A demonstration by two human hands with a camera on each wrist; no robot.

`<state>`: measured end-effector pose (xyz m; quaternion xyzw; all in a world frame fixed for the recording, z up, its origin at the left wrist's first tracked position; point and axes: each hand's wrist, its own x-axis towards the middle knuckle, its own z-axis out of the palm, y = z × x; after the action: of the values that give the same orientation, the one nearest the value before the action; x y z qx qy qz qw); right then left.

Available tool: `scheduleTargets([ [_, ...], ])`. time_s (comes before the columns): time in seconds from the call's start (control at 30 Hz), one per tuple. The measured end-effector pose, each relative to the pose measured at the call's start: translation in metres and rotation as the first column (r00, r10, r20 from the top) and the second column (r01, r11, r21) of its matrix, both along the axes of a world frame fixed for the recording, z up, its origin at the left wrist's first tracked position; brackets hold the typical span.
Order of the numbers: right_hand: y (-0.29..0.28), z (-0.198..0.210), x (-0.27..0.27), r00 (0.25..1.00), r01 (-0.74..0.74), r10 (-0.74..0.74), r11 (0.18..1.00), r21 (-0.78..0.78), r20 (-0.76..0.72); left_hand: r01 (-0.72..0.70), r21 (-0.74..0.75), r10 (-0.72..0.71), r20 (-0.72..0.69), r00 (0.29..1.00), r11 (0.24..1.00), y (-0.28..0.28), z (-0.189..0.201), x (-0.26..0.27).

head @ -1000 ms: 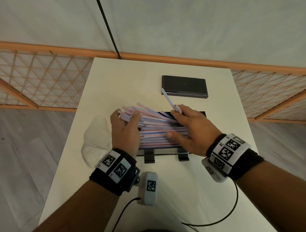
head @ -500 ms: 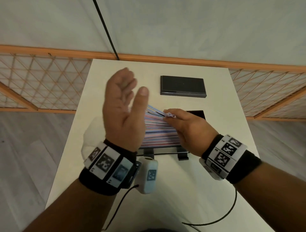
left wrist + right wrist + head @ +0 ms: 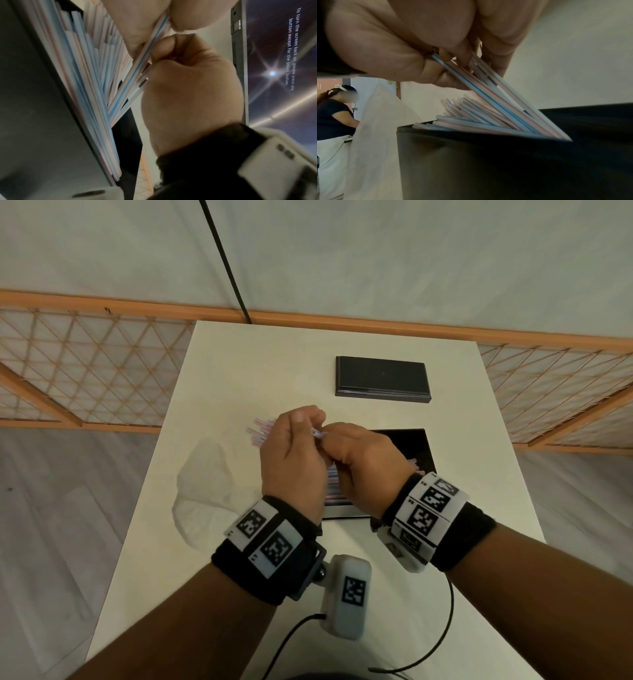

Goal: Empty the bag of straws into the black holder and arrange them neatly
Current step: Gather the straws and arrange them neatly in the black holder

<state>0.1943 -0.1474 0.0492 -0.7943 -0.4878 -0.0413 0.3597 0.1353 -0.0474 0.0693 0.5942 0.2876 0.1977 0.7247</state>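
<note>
Striped pink, blue and white straws [image 3: 330, 484] lie heaped in the black holder [image 3: 419, 445] on the white table; some ends [image 3: 259, 433] stick out past its left side. Both hands meet above the holder. My left hand [image 3: 305, 424] and my right hand [image 3: 334, 438] each pinch the raised ends of a few straws [image 3: 318, 434]. In the left wrist view those straws [image 3: 137, 65] fan up from the holder [image 3: 34, 108] into the right hand [image 3: 188, 88]. The right wrist view shows the lifted straws [image 3: 488, 105] slanting up from the holder [image 3: 471, 162] into curled fingers [image 3: 433, 70].
The holder's black lid [image 3: 382, 376] lies flat on the far side of the table. The crumpled clear bag [image 3: 202, 494] lies left of the holder near the table's left edge. A wooden lattice rail [image 3: 85, 364] runs behind the table. A person [image 3: 332, 115] stands off to the left.
My left hand, raised and open half a second ago, has come down and closed on the straw ends beside my right hand. My right hand has lifted a few straws.
</note>
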Motion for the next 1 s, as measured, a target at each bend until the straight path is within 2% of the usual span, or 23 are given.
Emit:
scheduleTargets([
  [0.1,-0.001,-0.005,-0.001,1.0,0.013,-0.013,1.0,-0.018,-0.003,0.003,-0.184,-0.004,-0.005,1.0,0.983,0.001,0.004,0.002],
  [0.23,0.002,-0.004,-0.005,0.999,0.017,-0.017,1.0,0.003,-0.031,0.075,-0.055,-0.074,0.018,0.997,0.996,0.001,0.004,0.002],
  [0.37,0.006,0.0,-0.01,0.986,0.097,-0.085,0.992,0.08,-0.145,0.016,-0.137,-0.019,-0.024,1.0,0.99,0.006,0.0,0.002],
  [0.47,0.007,-0.003,-0.012,0.963,0.204,-0.174,0.97,0.133,-0.203,0.001,-0.078,-0.003,-0.03,1.0,0.997,0.006,-0.001,-0.001],
  [0.53,0.006,-0.003,-0.015,0.937,0.25,-0.218,0.965,0.086,-0.272,-0.006,-0.033,0.005,-0.024,1.0,0.999,0.005,0.0,-0.002],
  [0.63,0.004,-0.004,-0.018,0.919,0.242,-0.215,0.969,0.043,-0.331,-0.022,-0.062,0.021,-0.027,0.999,0.998,0.003,0.0,-0.001],
  [0.9,0.008,-0.011,-0.016,0.926,0.266,-0.245,0.963,0.034,-0.287,-0.032,-0.212,0.024,-0.042,0.999,0.977,-0.004,0.001,0.001],
  [1.0,0.006,-0.013,-0.017,0.94,0.223,-0.201,0.973,0.052,-0.277,-0.067,-0.293,0.053,-0.057,0.997,0.954,0.0,0.003,0.004],
])
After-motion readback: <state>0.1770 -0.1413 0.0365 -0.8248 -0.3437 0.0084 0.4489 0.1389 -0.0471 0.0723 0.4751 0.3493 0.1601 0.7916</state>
